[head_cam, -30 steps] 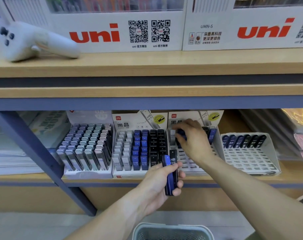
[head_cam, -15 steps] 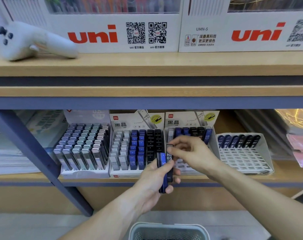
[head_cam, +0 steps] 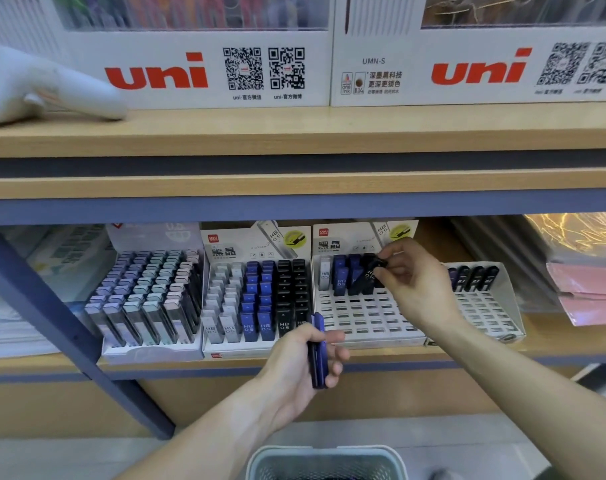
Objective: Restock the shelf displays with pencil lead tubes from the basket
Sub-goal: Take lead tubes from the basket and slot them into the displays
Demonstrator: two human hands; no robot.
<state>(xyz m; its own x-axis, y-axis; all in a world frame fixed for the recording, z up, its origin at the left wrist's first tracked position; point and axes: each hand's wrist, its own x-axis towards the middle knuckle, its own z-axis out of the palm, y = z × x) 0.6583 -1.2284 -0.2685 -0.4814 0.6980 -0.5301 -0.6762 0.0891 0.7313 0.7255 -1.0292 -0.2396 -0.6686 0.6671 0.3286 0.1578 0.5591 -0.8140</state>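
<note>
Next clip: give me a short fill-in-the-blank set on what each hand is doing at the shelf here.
1. The right hand pinches a ____ lead tube over the mostly empty display tray.
2. The left hand holds ____ tubes.
3. The tray behind the left hand holds grey, blue and ____ tubes.
4. The basket sits ____ the hands.

Missing words: black; blue; black; below

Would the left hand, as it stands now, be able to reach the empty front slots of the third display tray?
Probably yes: the left hand hovers beside the tray, nothing between, though its grip already holds blue tubes.
</note>
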